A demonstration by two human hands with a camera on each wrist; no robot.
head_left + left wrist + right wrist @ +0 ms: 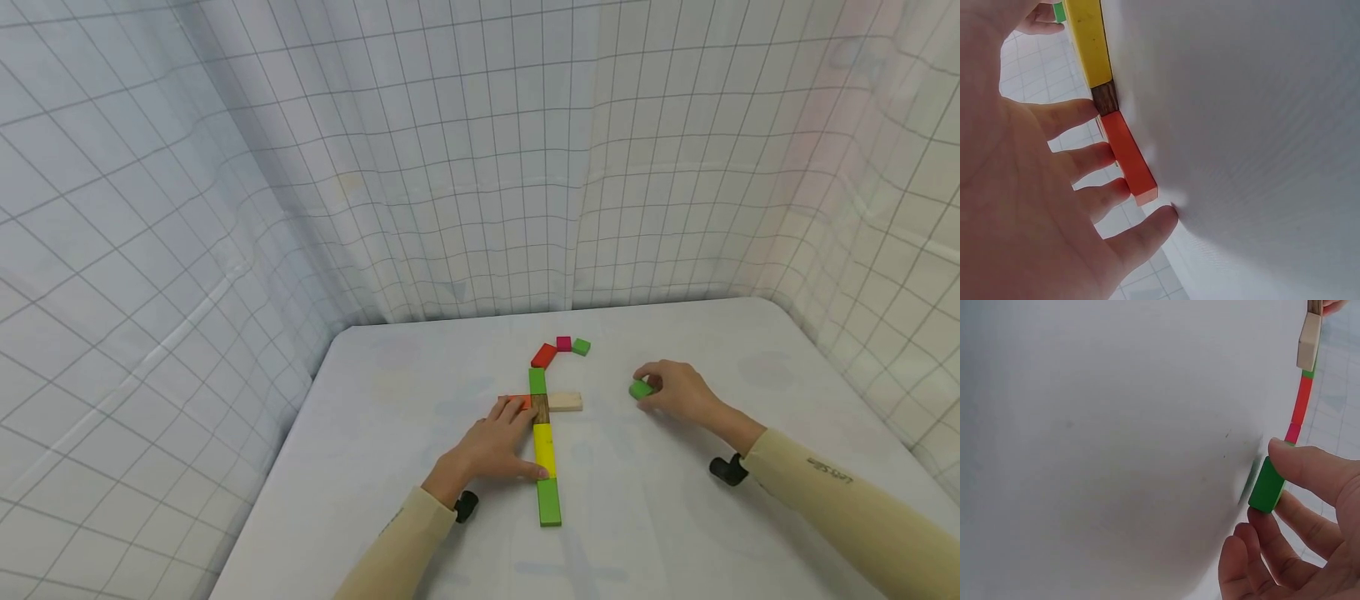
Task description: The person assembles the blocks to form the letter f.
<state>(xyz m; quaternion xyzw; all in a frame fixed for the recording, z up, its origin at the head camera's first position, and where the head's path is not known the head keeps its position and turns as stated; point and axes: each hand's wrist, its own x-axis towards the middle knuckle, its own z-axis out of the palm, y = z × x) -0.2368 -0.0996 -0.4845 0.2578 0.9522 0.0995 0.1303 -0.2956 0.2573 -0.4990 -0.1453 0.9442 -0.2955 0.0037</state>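
Observation:
Between thumb and fingers, my right hand (675,393) pinches a small green block (1267,485) close over the white tabletop, right of the laid-out blocks. My left hand (491,442) lies with spread fingers along the row. Its fingers touch the orange block (1129,156) and the brown block (1105,98), while the thumb rests near the lower end of the yellow block (544,450). Below the yellow one lies a green block (550,502). Above the brown one is another green block (537,381), and a pale wooden block (566,402) extends to the right.
From the top of the row, a red block (543,356), a magenta block (564,343) and a small green block (581,347) curve to the right. Gridded white curtains (480,167) enclose the white-covered table (360,467) at the back and sides.

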